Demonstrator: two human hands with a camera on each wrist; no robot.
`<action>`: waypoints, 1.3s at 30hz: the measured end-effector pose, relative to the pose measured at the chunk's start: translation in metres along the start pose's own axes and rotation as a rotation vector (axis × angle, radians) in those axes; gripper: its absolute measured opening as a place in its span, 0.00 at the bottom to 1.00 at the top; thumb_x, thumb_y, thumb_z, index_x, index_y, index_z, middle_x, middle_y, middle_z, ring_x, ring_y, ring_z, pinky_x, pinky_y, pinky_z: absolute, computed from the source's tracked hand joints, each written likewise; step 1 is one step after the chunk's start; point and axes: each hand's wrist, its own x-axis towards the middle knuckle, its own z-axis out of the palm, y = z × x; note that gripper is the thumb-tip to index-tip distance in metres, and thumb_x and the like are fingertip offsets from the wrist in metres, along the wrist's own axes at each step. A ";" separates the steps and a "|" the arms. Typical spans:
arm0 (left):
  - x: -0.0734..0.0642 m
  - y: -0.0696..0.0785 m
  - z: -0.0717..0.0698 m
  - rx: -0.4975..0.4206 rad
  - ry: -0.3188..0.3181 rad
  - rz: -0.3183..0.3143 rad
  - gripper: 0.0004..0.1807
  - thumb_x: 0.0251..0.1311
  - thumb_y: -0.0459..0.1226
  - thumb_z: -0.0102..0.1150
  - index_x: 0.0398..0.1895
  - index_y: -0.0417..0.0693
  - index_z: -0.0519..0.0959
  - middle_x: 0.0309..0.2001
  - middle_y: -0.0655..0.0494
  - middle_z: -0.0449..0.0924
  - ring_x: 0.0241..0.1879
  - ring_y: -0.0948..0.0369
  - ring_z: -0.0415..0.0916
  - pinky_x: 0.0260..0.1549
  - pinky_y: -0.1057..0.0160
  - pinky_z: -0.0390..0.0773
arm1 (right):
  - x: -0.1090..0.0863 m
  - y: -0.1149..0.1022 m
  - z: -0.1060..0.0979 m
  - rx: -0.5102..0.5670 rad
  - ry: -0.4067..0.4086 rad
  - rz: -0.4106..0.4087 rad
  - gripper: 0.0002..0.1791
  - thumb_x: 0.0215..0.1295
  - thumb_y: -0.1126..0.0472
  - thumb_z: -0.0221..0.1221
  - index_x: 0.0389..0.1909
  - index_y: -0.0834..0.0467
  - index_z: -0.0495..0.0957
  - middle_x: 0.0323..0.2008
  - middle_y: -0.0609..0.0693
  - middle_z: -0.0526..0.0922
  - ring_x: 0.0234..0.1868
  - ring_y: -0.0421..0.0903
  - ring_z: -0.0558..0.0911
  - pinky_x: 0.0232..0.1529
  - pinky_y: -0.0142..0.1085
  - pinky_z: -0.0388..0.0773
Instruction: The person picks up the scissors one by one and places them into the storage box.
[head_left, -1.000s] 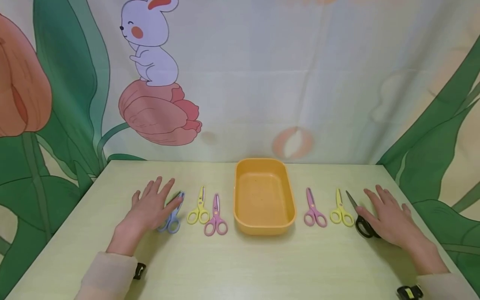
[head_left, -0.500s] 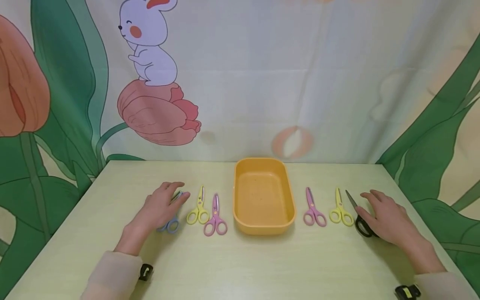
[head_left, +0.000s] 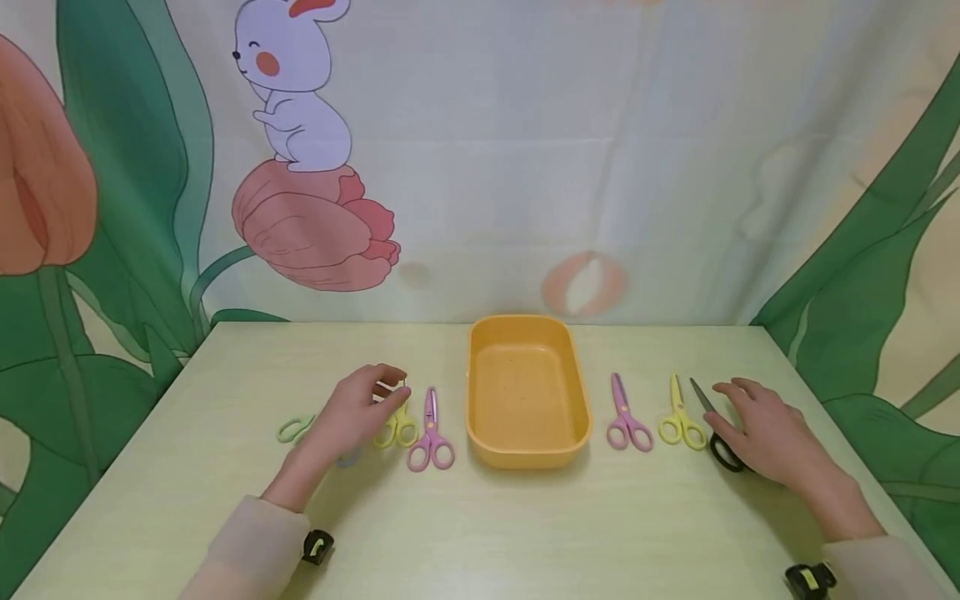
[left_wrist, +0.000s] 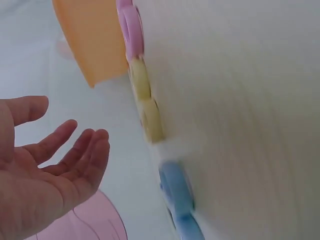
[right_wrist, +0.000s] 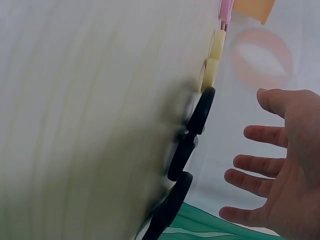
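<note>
The upper frame is filled by a whitish fabric backdrop (head_left: 465, 192). At upper left, a white cartoon rabbit (head_left: 311, 129) with a reddish cheek is printed, seated on a pink tulip (head_left: 307, 229). At the left edge, a large orange tulip (head_left: 48, 167) is printed beside broad green leaves (head_left: 127, 125); tapering green leaves (head_left: 855, 317) are shown at the right edge. The lower frame is occupied by a pale yellow-green tabletop (head_left: 480, 533).
</note>
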 end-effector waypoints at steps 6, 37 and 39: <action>0.005 0.013 0.011 -0.148 -0.038 -0.093 0.18 0.74 0.41 0.58 0.60 0.40 0.78 0.51 0.46 0.80 0.52 0.46 0.79 0.51 0.49 0.80 | 0.001 -0.001 -0.001 -0.001 -0.003 0.002 0.29 0.77 0.50 0.56 0.66 0.69 0.71 0.63 0.75 0.69 0.61 0.75 0.70 0.49 0.72 0.71; 0.020 0.041 0.057 -0.639 -0.200 -0.301 0.31 0.66 0.26 0.63 0.71 0.33 0.66 0.54 0.37 0.73 0.45 0.48 0.84 0.47 0.52 0.84 | -0.006 0.007 0.002 0.018 -0.044 0.025 0.30 0.78 0.49 0.56 0.66 0.69 0.70 0.64 0.79 0.66 0.61 0.78 0.69 0.47 0.72 0.72; 0.020 0.040 0.058 -0.639 -0.202 -0.306 0.32 0.66 0.25 0.63 0.72 0.33 0.65 0.55 0.36 0.73 0.46 0.48 0.84 0.46 0.55 0.84 | -0.007 0.006 0.002 0.020 -0.045 0.028 0.29 0.77 0.50 0.56 0.66 0.69 0.70 0.64 0.79 0.67 0.61 0.77 0.69 0.47 0.71 0.73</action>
